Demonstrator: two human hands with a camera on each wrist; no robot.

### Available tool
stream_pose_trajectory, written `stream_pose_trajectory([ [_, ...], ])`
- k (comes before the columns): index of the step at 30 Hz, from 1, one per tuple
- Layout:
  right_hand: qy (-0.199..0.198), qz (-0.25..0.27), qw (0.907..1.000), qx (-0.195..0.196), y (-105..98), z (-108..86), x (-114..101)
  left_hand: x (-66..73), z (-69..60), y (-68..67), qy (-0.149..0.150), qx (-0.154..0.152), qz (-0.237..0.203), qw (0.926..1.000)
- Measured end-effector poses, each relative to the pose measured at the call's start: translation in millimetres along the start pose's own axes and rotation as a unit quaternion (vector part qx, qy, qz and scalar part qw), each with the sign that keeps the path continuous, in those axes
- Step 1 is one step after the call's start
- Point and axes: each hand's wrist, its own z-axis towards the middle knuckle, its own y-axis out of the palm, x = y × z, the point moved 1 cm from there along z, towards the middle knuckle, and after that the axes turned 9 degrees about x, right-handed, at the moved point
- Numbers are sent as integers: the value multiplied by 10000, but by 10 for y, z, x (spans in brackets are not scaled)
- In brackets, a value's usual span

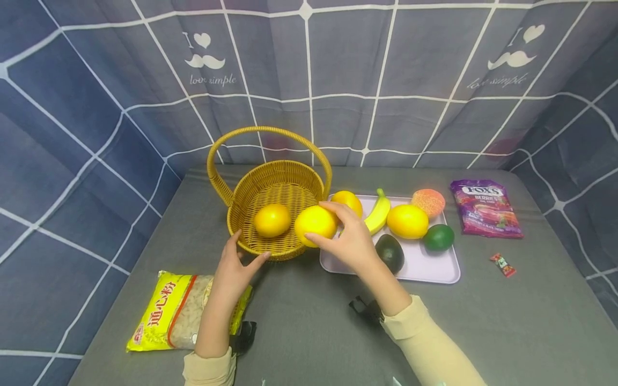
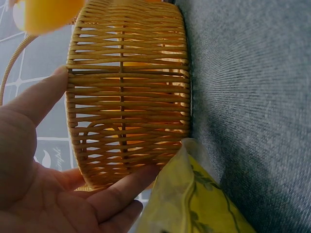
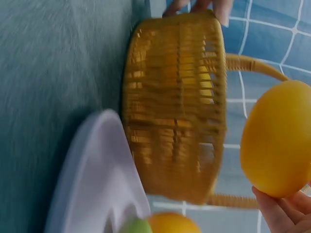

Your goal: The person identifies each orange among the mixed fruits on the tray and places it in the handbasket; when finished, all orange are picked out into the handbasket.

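In the head view my right hand [image 1: 354,238] pinches a smooth yellow oval fruit [image 1: 315,225] between thumb and fingers, at the right rim of a wicker basket [image 1: 280,171]. The right wrist view shows the same fruit [image 3: 278,138] raised beside the basket [image 3: 175,111]. My left hand [image 1: 235,268] holds the basket's front left side; in the left wrist view its thumb touches the rim and its fingers lie along the woven wall [image 2: 129,97]. Another yellow-orange oval fruit [image 1: 272,220] lies inside the basket.
A lilac tray [image 1: 446,271] bears a banana [image 1: 379,214], yellow fruits, a peach [image 1: 428,202], an avocado [image 1: 389,253] and a green fruit [image 1: 439,237]. A yellow pasta bag [image 1: 166,311] lies under the left forearm. A purple candy bag [image 1: 486,209] and small wrapped candy [image 1: 503,265] lie right.
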Motion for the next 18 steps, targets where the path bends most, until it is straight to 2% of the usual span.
stream_pose_trajectory([
  [5,-83,217,9996,-179,225,43,-21,0,1,3,-5,-2,-13,10000],
  [9,-147,170,9993,-288,387,65,-19,4,4,7,11,-8,-23,10000],
  [14,-305,-240,9988,-295,555,92,0,6,3,6,34,-20,-34,10000],
  [18,-591,-632,9959,-250,642,95,10,4,-1,4,62,-7,-18,10000],
])
